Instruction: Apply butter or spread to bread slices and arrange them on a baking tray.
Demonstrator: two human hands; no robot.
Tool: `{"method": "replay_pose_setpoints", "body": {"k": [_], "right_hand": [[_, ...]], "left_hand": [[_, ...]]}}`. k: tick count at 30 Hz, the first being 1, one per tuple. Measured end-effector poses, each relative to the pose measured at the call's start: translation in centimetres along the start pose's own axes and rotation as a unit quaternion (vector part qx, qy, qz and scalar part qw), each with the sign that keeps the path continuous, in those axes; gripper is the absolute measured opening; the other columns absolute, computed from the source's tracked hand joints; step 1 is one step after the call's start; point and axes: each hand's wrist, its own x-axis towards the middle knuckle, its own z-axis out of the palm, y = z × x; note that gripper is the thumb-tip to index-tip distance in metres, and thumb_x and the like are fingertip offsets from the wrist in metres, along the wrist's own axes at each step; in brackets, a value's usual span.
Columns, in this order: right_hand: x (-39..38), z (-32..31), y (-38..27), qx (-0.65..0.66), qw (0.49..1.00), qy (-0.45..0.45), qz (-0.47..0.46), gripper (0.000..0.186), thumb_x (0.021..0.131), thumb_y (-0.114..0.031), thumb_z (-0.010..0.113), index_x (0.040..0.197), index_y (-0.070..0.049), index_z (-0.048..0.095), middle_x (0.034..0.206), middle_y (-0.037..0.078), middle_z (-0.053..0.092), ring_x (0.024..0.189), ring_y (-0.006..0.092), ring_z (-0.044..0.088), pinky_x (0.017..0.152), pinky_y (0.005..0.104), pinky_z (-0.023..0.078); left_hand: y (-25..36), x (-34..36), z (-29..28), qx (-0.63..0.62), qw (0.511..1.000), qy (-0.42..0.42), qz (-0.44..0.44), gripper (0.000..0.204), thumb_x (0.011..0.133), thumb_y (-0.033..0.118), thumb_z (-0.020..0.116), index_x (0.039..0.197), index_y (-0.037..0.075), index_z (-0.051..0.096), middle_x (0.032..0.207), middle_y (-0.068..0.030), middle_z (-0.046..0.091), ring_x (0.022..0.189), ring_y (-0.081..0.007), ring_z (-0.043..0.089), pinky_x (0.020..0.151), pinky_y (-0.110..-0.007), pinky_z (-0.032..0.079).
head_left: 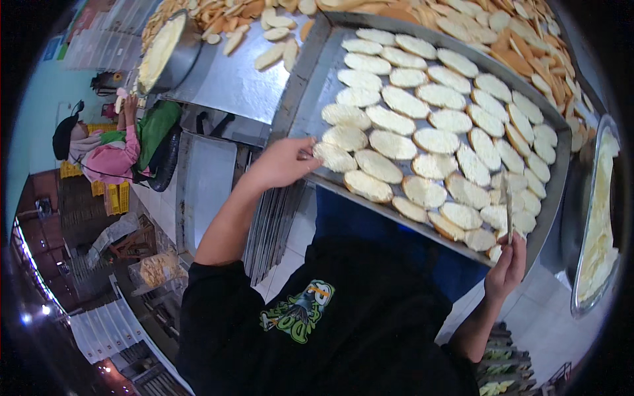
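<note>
A large metal baking tray stretches in front of me, lined with rows of oval bread slices that carry a pale spread. At its near left corner, my left hand pinches the edge of one bread slice, with its fingers closed and close to the tray rim. My right hand grips a narrow, flat-bladed spreading knife at the tray's near right. The blade points away from me over the slices there; whether it touches one I cannot tell.
Loose bread slices are heaped beyond the tray. A metal bowl of pale cream stands at the far left, another basin of cream at the right. Stacked trays sit below my left arm. Another person works at the left.
</note>
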Motion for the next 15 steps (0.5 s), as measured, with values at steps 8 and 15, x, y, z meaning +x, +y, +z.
{"method": "replay_pose_setpoints", "body": {"k": [8,15], "right_hand": [[0.9,0.4,-0.2,0.025,1.0,-0.015,0.008,0.023,0.084,0.0,0.041,0.104,0.005,0.052,0.082,0.013,0.051,0.074,0.0188,0.049,0.068,0.0279,0.04],[1.9,0.6,-0.6,0.007,1.0,-0.013,0.001,0.023,0.081,0.002,0.042,0.101,0.005,0.053,0.081,0.013,0.052,0.072,0.0198,0.05,0.066,0.0287,0.041]], "left_hand": [[2.5,-0.4,-1.0,0.082,0.991,0.102,0.034,0.036,0.079,0.017,0.061,0.108,-0.003,0.053,0.08,-0.0097,0.06,0.072,-0.0143,0.055,0.065,-0.026,0.045],[6.3,3.0,-4.3,0.05,0.969,0.136,0.199,0.011,0.081,0.009,0.053,0.082,-0.002,0.055,0.084,-0.0069,0.056,0.078,-0.0136,0.052,0.07,-0.027,0.041]]}}
